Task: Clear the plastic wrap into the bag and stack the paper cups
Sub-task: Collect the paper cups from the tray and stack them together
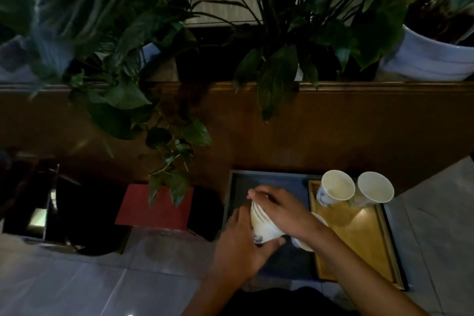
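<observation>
Both hands are on a nested stack of paper cups (261, 223) lying tilted on its side over the dark tray (269, 179), near the tray's left edge. The left hand (241, 246) cradles the stack's lower end, fingers curled round it from the near side, while the right hand (279, 209) lies over the top with its fingers wrapped toward the rim end. Two more cups stand upright and apart at the far right corner of the tray: a printed cup (336, 188) and a plain cup (373, 190) just beside it, both at the far end of the wooden board (359, 238) that fills the tray's right side. Another pale cup or rim (304, 244) shows under the right wrist, mostly hidden. By my reading the stacking step is in hand, with the stack being squared up between the palms. The next move likely calls for one hand to let go, reach to the far right corner and bring a loose cup onto the stack, rims lined up straight so it seats without crushing. No plastic wrap or bag can be made out in this dim view, so that part cannot be judged
</observation>
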Demonstrator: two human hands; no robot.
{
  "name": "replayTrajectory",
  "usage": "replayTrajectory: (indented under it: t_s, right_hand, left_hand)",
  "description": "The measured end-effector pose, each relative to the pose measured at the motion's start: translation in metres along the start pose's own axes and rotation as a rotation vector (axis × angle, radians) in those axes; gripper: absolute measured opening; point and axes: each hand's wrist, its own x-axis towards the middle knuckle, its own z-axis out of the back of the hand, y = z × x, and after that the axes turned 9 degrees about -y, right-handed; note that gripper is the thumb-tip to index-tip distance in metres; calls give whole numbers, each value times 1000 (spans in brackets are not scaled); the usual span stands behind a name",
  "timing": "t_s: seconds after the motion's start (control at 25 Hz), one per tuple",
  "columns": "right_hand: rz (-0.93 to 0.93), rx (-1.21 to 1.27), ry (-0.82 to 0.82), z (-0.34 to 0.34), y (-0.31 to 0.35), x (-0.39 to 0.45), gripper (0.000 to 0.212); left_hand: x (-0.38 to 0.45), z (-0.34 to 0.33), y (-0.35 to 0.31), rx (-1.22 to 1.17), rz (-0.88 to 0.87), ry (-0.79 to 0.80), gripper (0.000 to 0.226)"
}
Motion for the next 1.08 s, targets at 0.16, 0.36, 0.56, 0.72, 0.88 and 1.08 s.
replayTrajectory:
  t_s: [0.16, 0.36, 0.56, 0.72, 0.88, 1.08]
  right_hand:
    - [52, -98, 24, -2, 5, 14, 50]
    - [-54, -239, -6, -4, 1, 37, 70]
    - [1, -442, -43, -29, -5, 38, 65]
    - [93, -506, -92, -38, -8, 33, 55]
    - [154, -637, -167, -55, -19, 30, 61]
    - [186, -770, -239, -91, -38, 18, 61]
  left_hand:
    - [6, 0, 6, 3, 11, 0, 91]
    - [3, -16, 6, -55, 116, 18, 84]
    - [7, -30, 14, -52, 198, -20, 103]
    - [8, -36, 25, -7, 238, -21, 91]
    - [3, -57, 38, -196, 288, -63, 86]
    - [-1, -78, 57, -384, 517, 58, 35]
